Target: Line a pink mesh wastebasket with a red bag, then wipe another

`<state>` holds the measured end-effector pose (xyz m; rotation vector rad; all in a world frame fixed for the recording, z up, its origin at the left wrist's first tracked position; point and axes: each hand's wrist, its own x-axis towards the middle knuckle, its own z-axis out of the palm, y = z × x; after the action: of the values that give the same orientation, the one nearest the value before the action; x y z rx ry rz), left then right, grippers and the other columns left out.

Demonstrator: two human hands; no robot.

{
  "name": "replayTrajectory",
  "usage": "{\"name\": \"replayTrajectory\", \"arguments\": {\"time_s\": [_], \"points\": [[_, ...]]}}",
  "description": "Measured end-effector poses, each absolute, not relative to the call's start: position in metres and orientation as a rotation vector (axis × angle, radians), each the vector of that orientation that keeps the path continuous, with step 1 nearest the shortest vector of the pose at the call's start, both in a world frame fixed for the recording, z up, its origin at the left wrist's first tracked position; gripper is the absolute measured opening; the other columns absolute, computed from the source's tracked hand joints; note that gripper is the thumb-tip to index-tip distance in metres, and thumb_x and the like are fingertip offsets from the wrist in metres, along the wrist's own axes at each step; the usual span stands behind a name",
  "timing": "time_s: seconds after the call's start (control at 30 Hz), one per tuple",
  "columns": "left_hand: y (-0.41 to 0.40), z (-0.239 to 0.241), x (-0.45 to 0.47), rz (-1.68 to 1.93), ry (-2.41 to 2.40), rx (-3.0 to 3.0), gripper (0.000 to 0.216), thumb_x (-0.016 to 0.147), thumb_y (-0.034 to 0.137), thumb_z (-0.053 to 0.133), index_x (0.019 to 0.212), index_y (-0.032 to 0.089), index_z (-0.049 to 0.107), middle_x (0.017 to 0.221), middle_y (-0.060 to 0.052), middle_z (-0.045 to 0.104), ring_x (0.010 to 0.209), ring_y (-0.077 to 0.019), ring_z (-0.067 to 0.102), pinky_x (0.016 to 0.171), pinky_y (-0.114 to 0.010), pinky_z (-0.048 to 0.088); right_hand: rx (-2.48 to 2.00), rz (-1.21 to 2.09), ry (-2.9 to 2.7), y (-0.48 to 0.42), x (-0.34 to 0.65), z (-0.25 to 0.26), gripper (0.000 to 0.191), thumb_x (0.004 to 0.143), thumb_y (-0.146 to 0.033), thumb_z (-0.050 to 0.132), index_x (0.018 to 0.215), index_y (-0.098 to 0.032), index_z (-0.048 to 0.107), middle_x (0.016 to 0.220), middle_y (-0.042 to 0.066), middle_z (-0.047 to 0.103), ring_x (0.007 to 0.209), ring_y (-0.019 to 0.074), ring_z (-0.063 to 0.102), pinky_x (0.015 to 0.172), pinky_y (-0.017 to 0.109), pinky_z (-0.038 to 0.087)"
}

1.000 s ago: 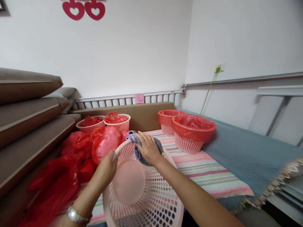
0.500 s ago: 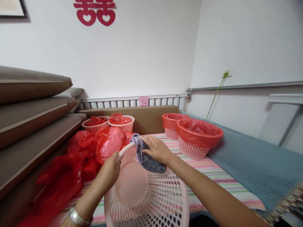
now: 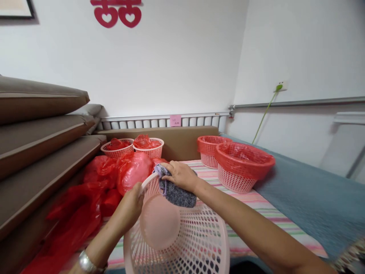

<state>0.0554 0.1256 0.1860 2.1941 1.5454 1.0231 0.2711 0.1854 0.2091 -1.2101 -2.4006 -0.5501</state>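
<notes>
A pale pink perforated plastic basket is tilted towards me, its open mouth facing me and its round solid base showing inside. My left hand grips the rim at the upper left, fingers wrapped over the edge. At the top of the rim, my right hand presses a grey cloth with a lilac border over the edge. The cloth drapes down into the basket, and the right fingers are closed on it and the rim beneath.
Red plastic bags lie heaped on the left by stacked grey cushions. Two bag-lined baskets stand at right on a striped cloth. Two smaller-looking baskets with red bags sit behind the heap. A radiator lines the back wall.
My right hand and the cloth have slid slightly left along the rim, closer to my left hand. The left hand keeps its grip, and the view has shifted a little.
</notes>
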Motion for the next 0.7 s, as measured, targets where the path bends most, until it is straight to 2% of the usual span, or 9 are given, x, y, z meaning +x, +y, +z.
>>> {"name": "replayTrajectory", "arguments": {"time_s": [0.13, 0.3, 0.43, 0.57, 0.7], "points": [[0.126, 0.187, 0.056, 0.994, 1.544, 2.205, 0.011, 0.083, 0.025, 0.041, 0.074, 0.02, 0.045, 0.073, -0.005, 0.065, 0.069, -0.0209, 0.062, 0.06, -0.027, 0.041, -1.197, -0.564, -2.362, 0.185, 0.266, 0.209, 0.048, 0.09, -0.055, 0.035, 0.126, -0.026, 0.047, 0.09, 0.004, 0.056, 0.08, 0.0165, 0.052, 0.07, 0.026, 0.038], [0.126, 0.188, 0.058, 0.981, 1.556, 2.212, 0.01, 0.083, 0.022, 0.039, 0.074, 0.02, 0.044, 0.072, -0.004, 0.064, 0.068, -0.0205, 0.062, 0.06, -0.027, 0.041, -1.129, -0.537, -2.261, 0.184, 0.263, 0.204, 0.033, 0.094, -0.042, 0.037, 0.12, -0.029, 0.054, 0.085, 0.002, 0.055, 0.079, 0.0151, 0.049, 0.069, 0.025, 0.033], [0.125, 0.189, 0.061, 0.99, 1.554, 2.241, 0.011, 0.083, 0.022, 0.039, 0.075, 0.02, 0.045, 0.074, -0.005, 0.065, 0.07, -0.0209, 0.063, 0.061, -0.027, 0.042, -1.118, -0.499, -2.118, 0.181, 0.25, 0.202, 0.032, 0.095, -0.041, 0.033, 0.108, -0.027, 0.06, 0.083, 0.002, 0.056, 0.079, 0.0155, 0.049, 0.071, 0.026, 0.031], [0.126, 0.188, 0.065, 0.991, 1.516, 2.266, 0.013, 0.082, 0.02, 0.038, 0.086, 0.018, 0.051, 0.08, -0.008, 0.067, 0.075, -0.0223, 0.065, 0.065, -0.027, 0.045, -0.992, -0.497, -2.132, 0.172, 0.222, 0.204, 0.03, 0.095, -0.039, 0.034, 0.102, -0.025, 0.06, 0.083, 0.002, 0.059, 0.08, 0.0161, 0.049, 0.072, 0.028, 0.029], [0.13, 0.186, 0.065, 1.063, 1.436, 2.288, 0.025, 0.078, 0.016, 0.039, 0.1, 0.016, 0.052, 0.092, -0.009, 0.068, 0.089, -0.0233, 0.064, 0.076, -0.029, 0.046, -0.939, -0.543, -2.146, 0.168, 0.2, 0.206, 0.03, 0.095, -0.04, 0.035, 0.095, -0.024, 0.059, 0.083, 0.002, 0.06, 0.077, 0.0166, 0.049, 0.07, 0.029, 0.029]]}}
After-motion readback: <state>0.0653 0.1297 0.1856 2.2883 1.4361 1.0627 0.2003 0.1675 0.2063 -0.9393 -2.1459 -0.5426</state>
